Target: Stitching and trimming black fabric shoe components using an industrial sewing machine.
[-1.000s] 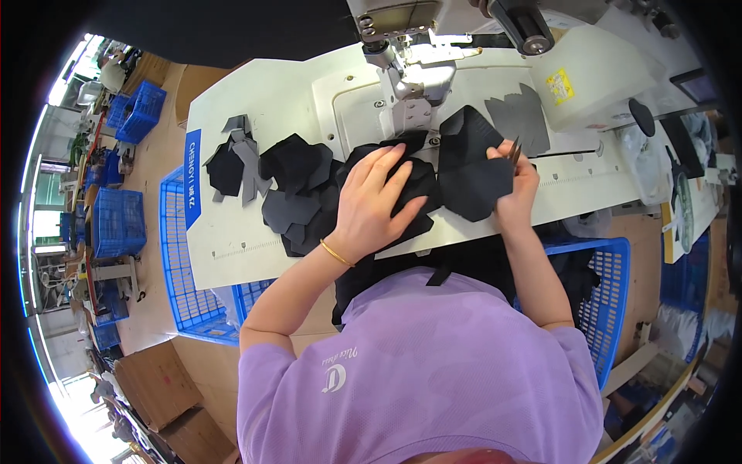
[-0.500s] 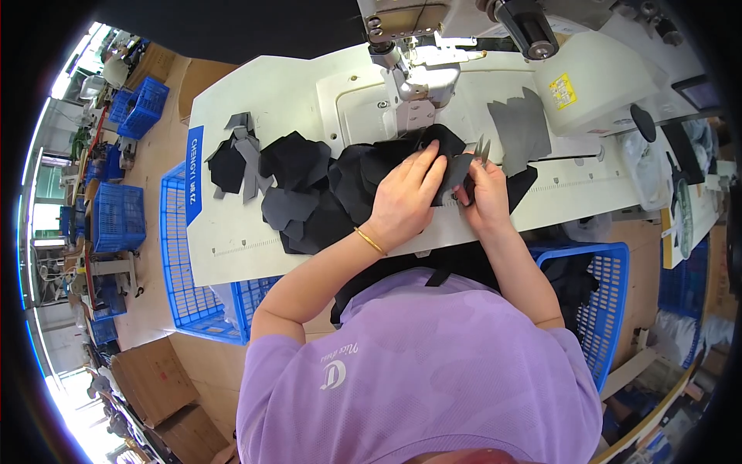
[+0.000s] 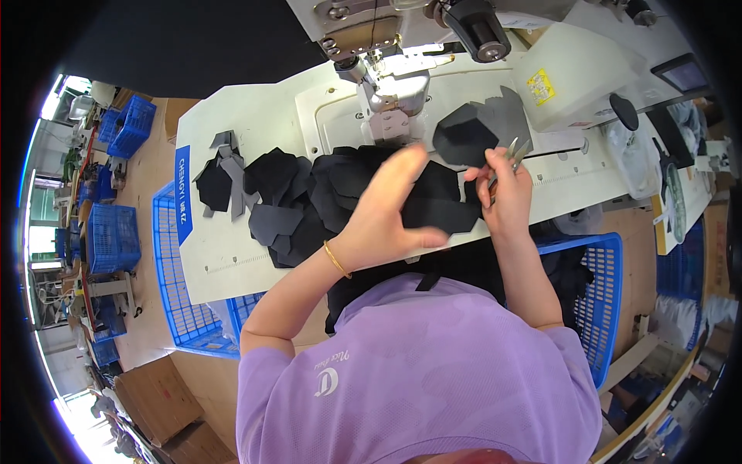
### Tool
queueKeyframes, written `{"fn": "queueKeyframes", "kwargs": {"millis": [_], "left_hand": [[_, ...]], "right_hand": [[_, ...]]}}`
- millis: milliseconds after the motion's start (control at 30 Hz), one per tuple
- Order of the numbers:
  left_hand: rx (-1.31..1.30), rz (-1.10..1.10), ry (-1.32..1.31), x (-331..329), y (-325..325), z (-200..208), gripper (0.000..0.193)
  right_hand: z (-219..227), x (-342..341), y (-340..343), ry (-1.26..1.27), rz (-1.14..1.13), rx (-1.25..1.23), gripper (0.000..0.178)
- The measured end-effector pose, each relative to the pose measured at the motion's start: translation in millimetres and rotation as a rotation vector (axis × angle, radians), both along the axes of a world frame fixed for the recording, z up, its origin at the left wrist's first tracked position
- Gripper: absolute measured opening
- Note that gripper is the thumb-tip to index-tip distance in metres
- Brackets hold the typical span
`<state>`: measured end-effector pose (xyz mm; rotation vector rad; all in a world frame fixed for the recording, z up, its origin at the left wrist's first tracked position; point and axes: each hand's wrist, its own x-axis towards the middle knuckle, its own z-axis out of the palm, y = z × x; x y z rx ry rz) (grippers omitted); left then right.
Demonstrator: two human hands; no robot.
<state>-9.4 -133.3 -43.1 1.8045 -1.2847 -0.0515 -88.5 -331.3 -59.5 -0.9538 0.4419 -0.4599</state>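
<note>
My left hand (image 3: 382,213), a gold bangle on its wrist, hovers over the dark cloth with thumb and fingers apart, slightly blurred, holding nothing. Small metal scissors (image 3: 516,153) are in my right hand (image 3: 508,199), blades pointing away from me. Its fingertips are beside the edge of a black cloth piece (image 3: 440,215) at the table's near edge; whether they pinch it I cannot tell. Left of this, black cut pieces (image 3: 336,182) lie in an overlapping heap. Beyond my right hand, a dark piece (image 3: 466,139) rests on grey cloth pieces (image 3: 510,116).
A sewing machine (image 3: 394,93) stands at the back of the white table (image 3: 267,104). Grey and black scraps (image 3: 224,178) lie at the left. Blue crates stand below, one at the left (image 3: 171,263) and one at the right (image 3: 607,309). A clear plastic bag (image 3: 635,158) hangs at the right.
My left hand has lifted off the cloth and spread its fingers. A dark piece now lies on the grey ones at the right. My right hand has shifted rightward with the scissors.
</note>
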Motion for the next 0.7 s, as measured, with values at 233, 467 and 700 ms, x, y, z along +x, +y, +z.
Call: {"fn": "queueKeyframes", "kwargs": {"millis": [233, 467, 700], "left_hand": [[-0.481, 0.320, 0.940, 21, -3, 21, 0.015], [0.076, 0.128, 0.277, 21, 16, 35, 0.011], [-0.231, -0.074, 1.156, 22, 32, 10, 0.021]], "right_hand": [[-2, -23, 52, -0.006, 0.271, -0.193, 0.007], [25, -4, 42, -0.144, 0.186, -0.403, 0.014], [27, 4, 48, -0.061, 0.286, -0.302, 0.011]]}}
